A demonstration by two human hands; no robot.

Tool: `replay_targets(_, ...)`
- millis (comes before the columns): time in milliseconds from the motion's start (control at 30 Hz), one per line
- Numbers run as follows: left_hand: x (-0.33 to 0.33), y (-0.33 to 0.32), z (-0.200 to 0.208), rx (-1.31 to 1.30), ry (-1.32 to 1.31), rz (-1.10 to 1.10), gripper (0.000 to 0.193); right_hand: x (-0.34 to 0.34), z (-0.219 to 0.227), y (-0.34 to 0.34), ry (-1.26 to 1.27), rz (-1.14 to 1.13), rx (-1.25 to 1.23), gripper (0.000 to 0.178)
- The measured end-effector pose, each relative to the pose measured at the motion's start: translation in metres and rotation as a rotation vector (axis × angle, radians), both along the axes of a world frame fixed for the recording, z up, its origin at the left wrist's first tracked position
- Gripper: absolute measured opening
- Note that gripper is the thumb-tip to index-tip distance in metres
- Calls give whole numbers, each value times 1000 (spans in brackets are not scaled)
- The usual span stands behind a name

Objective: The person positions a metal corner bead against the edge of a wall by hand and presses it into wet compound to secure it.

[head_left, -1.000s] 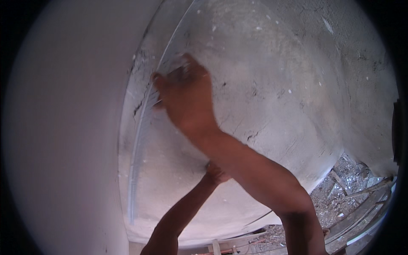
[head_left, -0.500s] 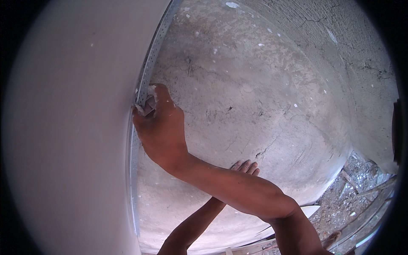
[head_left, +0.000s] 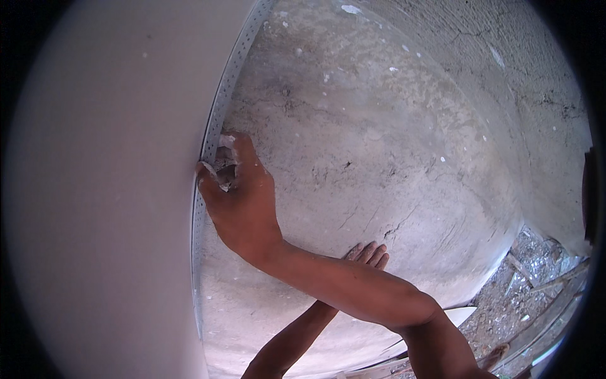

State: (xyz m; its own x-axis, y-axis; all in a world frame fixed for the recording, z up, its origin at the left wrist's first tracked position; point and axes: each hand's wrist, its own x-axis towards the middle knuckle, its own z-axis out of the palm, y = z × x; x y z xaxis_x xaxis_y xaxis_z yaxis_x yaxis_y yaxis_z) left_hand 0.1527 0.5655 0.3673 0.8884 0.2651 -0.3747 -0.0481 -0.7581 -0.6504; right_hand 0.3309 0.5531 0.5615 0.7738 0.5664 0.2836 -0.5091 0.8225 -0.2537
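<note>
Where the smooth pale surface [head_left: 113, 189] at left meets the mottled grey wall [head_left: 315, 151], a perforated strip [head_left: 233, 66] lies along the edge, its long axis running from far to near and its line bowed in this wide view. The right hand [head_left: 245, 201] is the nearer one: it touches the strip partway along, its thumb at the outer edge and its other fingers curled, with a gap showing between them. Whether the strip is pinched, I cannot tell. The left hand [head_left: 368, 254] is well to the right of the strip, and nearer, its visible fingers laid out straight on the grey wall and its palm hidden behind the right forearm [head_left: 360, 281]. That forearm crosses over the left one, so the strip lies left of both hands' wrists.
</note>
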Motion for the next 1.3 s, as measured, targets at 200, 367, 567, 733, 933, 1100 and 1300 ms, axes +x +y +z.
replay_targets(200, -4, 3, -3, 43, 6, -40, 62, 13, -9, -9, 22, 299, 217, 48)
replay_targets(367, -3, 3, -3, 19, 10, -14, 61, 10, -22, -11, 14, 422, 275, 49)
replay_targets(567, -16, 10, -14, -49, -60, -8, 58, 9, -24, 2, 40, 495, 337, 33)
replay_targets(733, -12, 12, -11, -142, -101, 45, 57, 12, -22, -6, -2, 305, 225, 36)
replay_targets(933, -21, 14, -11, -1, 6, 37, 68, 21, -19, -8, 32, 482, 318, 34)
replay_targets(1100, -14, 11, -13, -200, -132, 137, 65, 28, -21, 2, 77, 523, 343, 22)
replay_targets(1300, -38, 14, -36, -1053, -615, 782, 70, 40, -20, 23, 30, 506, 444, 19)
